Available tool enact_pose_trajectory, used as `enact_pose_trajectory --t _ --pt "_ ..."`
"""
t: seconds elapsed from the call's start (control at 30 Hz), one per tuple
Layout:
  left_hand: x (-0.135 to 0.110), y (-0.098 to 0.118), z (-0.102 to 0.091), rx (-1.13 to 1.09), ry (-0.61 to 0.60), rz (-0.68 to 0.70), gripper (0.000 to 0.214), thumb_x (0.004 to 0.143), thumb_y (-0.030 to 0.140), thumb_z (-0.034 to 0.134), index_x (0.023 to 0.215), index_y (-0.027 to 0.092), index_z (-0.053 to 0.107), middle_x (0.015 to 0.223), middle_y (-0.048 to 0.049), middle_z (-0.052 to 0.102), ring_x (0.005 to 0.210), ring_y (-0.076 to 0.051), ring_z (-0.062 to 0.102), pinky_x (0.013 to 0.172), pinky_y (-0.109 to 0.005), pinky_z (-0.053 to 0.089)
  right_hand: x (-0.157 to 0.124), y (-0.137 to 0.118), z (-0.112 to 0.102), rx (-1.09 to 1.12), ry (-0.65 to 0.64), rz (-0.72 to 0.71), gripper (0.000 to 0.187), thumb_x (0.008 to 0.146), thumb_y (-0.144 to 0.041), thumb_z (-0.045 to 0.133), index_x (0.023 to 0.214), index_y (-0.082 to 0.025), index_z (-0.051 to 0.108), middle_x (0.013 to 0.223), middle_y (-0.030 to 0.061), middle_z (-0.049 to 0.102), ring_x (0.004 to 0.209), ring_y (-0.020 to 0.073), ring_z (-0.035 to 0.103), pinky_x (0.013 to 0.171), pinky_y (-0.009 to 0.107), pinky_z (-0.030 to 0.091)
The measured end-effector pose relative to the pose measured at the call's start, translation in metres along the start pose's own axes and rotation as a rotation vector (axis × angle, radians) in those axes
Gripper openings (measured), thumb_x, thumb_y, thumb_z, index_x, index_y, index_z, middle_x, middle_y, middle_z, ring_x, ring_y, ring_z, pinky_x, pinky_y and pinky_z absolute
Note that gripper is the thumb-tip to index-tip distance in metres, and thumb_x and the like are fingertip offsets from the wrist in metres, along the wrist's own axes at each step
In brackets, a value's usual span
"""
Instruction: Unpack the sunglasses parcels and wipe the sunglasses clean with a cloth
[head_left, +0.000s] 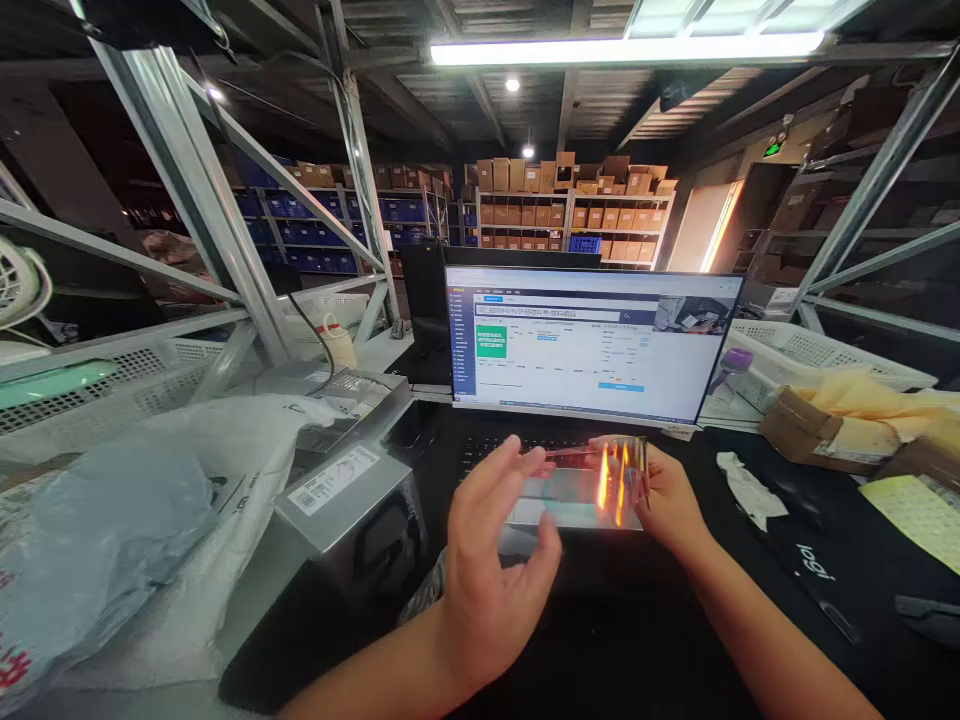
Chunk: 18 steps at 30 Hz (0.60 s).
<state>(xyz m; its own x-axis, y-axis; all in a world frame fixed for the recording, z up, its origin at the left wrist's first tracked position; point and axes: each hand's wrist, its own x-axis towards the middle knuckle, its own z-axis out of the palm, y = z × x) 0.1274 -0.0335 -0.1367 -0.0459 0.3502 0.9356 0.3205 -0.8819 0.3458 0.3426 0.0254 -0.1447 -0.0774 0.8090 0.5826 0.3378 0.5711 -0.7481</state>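
Observation:
A flat, shiny, clear-wrapped packet (pixel 581 490) with orange light reflections is held above the black table, in front of the monitor (pixel 589 345). My right hand (pixel 671 500) grips its right end with closed fingers. My left hand (pixel 491 545) is at its left end, thumb under the edge and fingers spread and raised above it. A black keyboard (pixel 517 445) lies just behind the packet, below the screen.
Left of my hands stands a grey boxed device (pixel 352 510), with white and grey plastic bags (pixel 127 520) beyond it. At the right lie cardboard scraps (pixel 814 430), yellow padded mailers (pixel 911 505), crumpled paper (pixel 746 485) and white baskets (pixel 810 350). Metal shelving frames both sides.

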Motion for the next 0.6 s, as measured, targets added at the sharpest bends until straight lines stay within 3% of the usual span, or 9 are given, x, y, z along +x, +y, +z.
enact_pose_trajectory --t 0.1,0.33,0.6 --pt "-0.0017 -0.0026 0.0011 0.007 0.01 0.073 0.089 0.074 -0.012 0.065 0.149 0.027 0.036 0.147 -0.0146 0.045 0.119 -0.029 0.064 0.098 -0.05 0.06 0.001 -0.0007 -0.0008 0.05 0.002 0.007 0.023 0.088 -0.038 0.064 0.097 -0.021 0.076 0.097 0.0076 0.076 0.087 0.023 0.072 0.074 0.031 0.059" --pt "-0.0033 -0.003 0.0024 -0.008 0.002 0.065 0.091 0.072 -0.015 0.065 0.148 0.027 0.038 0.147 -0.0143 0.044 0.119 -0.029 0.064 0.096 -0.052 0.061 0.0031 -0.0028 -0.0024 0.058 0.019 -0.007 0.028 0.087 -0.045 0.065 0.097 -0.022 0.077 0.097 0.0082 0.077 0.084 0.0237 0.073 0.069 0.031 0.06" --pt "-0.0051 -0.0029 0.0037 0.011 -0.004 0.051 0.091 0.074 -0.013 0.064 0.149 0.029 0.037 0.147 -0.0133 0.044 0.121 -0.029 0.063 0.097 -0.05 0.061 0.0043 0.001 -0.0016 0.104 0.001 -0.023 0.03 0.084 -0.05 0.068 0.091 -0.021 0.076 0.082 0.0054 0.075 0.071 0.0204 0.069 0.061 0.028 0.056"
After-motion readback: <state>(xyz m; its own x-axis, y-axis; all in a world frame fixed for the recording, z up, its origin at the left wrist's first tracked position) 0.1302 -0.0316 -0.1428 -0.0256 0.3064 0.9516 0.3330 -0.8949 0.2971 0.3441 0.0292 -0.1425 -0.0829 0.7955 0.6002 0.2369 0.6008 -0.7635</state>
